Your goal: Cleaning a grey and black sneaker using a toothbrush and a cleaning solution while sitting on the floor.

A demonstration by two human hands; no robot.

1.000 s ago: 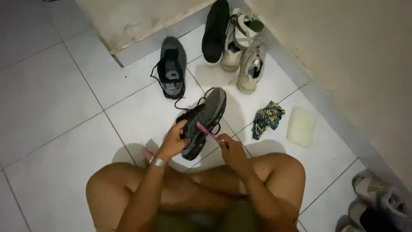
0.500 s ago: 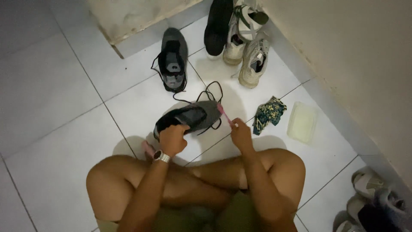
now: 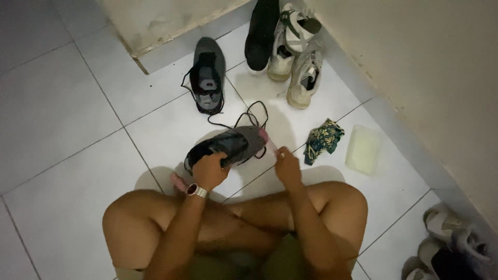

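two hands work: left hand [image 3: 209, 170] grips the sideways grey shoe [image 3: 228, 147], right hand [image 3: 287, 165] pinches a pink brush [image 3: 267, 140].

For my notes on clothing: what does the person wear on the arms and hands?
Both forearms are bare, with no sleeves showing. The left hand has a silver wristwatch on its wrist. The right hand wears no glove, and no ring or band shows on it.

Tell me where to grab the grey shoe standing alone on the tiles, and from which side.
Take the grey shoe at its heel collar, coming down from above. It stands upright on its sole with the opening facing up, so fingers can likely hook inside the collar. Its loose laces trail toward the person, so that end is best avoided.
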